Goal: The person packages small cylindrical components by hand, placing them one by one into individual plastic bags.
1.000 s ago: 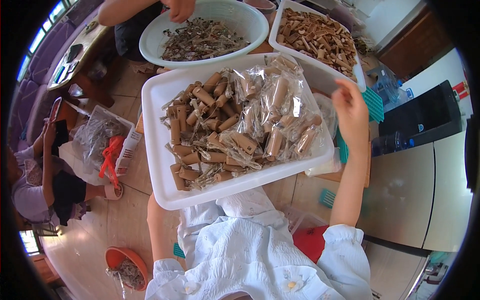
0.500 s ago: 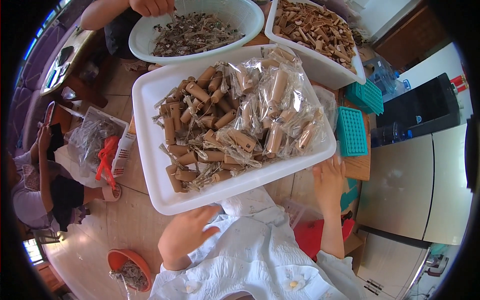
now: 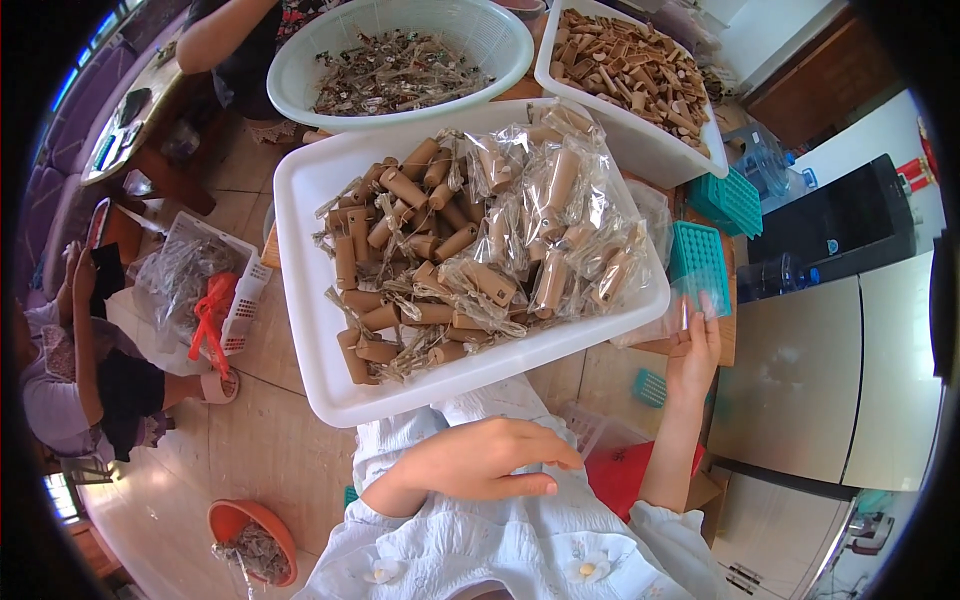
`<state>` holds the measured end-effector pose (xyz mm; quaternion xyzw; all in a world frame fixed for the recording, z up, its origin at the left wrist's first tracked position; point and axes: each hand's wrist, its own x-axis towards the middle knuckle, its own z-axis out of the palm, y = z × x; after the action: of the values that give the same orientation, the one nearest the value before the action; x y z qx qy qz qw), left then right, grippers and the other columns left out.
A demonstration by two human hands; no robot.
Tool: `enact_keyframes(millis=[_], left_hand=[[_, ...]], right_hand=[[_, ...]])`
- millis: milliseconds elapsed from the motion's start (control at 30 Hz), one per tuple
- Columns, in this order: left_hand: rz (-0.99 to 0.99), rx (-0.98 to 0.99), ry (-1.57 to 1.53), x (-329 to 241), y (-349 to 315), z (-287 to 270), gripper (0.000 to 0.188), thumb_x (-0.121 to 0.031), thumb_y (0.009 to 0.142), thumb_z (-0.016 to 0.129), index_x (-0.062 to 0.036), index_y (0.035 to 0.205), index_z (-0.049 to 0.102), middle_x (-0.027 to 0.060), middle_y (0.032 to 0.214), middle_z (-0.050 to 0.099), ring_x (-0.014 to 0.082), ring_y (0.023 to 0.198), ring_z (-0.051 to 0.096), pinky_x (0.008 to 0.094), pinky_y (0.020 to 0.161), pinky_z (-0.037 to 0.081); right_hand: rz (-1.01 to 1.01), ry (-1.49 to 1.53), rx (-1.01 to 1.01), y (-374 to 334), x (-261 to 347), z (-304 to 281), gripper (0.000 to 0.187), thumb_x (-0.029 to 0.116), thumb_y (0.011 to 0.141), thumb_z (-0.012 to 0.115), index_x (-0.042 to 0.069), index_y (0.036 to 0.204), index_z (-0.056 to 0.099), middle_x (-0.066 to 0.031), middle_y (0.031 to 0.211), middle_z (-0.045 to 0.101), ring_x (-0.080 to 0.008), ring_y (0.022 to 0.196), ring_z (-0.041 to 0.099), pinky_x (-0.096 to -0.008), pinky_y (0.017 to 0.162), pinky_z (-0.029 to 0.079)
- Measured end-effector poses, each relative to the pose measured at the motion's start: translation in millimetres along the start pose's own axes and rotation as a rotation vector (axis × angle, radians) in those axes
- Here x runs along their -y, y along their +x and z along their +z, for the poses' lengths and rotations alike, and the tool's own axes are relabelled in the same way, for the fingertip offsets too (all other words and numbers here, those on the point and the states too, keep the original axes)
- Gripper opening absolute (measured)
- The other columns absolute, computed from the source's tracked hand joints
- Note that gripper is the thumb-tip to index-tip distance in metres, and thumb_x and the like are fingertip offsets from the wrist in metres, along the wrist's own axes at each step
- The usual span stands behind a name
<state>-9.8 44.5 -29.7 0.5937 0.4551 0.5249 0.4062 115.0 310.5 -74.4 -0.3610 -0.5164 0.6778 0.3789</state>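
Observation:
My right hand (image 3: 694,350) pinches a clear plastic bag (image 3: 708,292) beside the right end of a white tub. Through the thin film shows part of a teal perforated rack (image 3: 697,262). My left hand (image 3: 490,458) hovers over my lap, below the tub's near edge, with its fingers stretched out and nothing in them. The white tub (image 3: 318,385) is full of brown cylinders (image 3: 405,188) with pale strings. On its right side several cylinders sit in clear bags (image 3: 556,190).
Behind the tub stand a pale basin (image 3: 285,85) of small stringed pieces and another white tub (image 3: 640,125) of brown pieces. At far left a person (image 3: 75,370) sits near a white basket (image 3: 245,310). An orange bucket (image 3: 220,525) is on the floor. Another person's arm (image 3: 225,35) is at the top.
My right hand has moved up and right and now holds a clear bag. My left hand has moved right across my lap. The other person's hand has left the basin.

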Motion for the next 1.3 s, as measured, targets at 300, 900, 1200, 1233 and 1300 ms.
enact_keyframes(millis=[300, 900, 1200, 1233, 1300], left_hand=[[-0.048, 0.026, -0.075, 8.2, 8.0, 6.1, 0.025, -0.019, 0.083, 0.054, -0.0016, 0.101, 0.054, 0.0111, 0.092, 0.059, 0.0253, 0.083, 0.059, 0.0347, 0.072, 0.047], [-0.12, 0.009, -0.076, 13.0, 9.1, 8.4, 0.025, -0.014, 0.081, 0.057, -0.0028, 0.103, 0.053, 0.0115, 0.093, 0.059, 0.0245, 0.082, 0.06, 0.0332, 0.07, 0.047], [-0.128, 0.023, -0.046, 15.6, 9.6, 10.2, 0.025, -0.016, 0.082, 0.057, -0.0009, 0.102, 0.055, 0.0105, 0.093, 0.06, 0.0222, 0.08, 0.06, 0.032, 0.071, 0.047], [-0.129, 0.023, -0.047, 16.1, 9.1, 10.6, 0.025, -0.016, 0.082, 0.057, -0.0009, 0.102, 0.055, 0.0105, 0.093, 0.06, 0.0222, 0.08, 0.06, 0.032, 0.071, 0.047], [-0.138, 0.005, -0.047, 17.5, 8.4, 11.1, 0.026, -0.016, 0.081, 0.056, -0.0031, 0.103, 0.054, 0.0121, 0.091, 0.06, 0.0269, 0.085, 0.059, 0.0365, 0.074, 0.046]], right_hand=[[-0.241, -0.286, -0.02, 5.3, -11.4, -7.2, 0.027, 0.013, 0.087, 0.052, -0.001, 0.109, 0.05, -0.0119, 0.101, 0.057, -0.014, 0.093, 0.054, -0.0244, 0.081, 0.041], [-1.082, -0.674, -0.379, -0.1, 4.7, 6.4, 0.015, 0.01, 0.085, 0.053, -0.003, 0.09, 0.058, -0.0117, 0.086, 0.062, -0.02, 0.08, 0.059, -0.0303, 0.072, 0.047], [-0.73, -1.045, 0.198, -1.9, -21.3, 3.0, 0.015, 0.006, 0.078, 0.06, 0.001, 0.092, 0.061, -0.013, 0.085, 0.063, -0.023, 0.076, 0.061, -0.0317, 0.067, 0.048], [-0.547, -0.961, 0.145, -0.4, -15.6, 2.3, 0.015, 0.009, 0.08, 0.058, 0.0, 0.092, 0.061, -0.0122, 0.085, 0.063, -0.0212, 0.078, 0.061, -0.0313, 0.069, 0.048], [-0.366, -0.874, 0.091, 4.9, -10.9, -0.9, 0.016, 0.012, 0.083, 0.056, 0.0, 0.091, 0.061, -0.0114, 0.086, 0.063, -0.0193, 0.08, 0.061, -0.0309, 0.071, 0.047]])
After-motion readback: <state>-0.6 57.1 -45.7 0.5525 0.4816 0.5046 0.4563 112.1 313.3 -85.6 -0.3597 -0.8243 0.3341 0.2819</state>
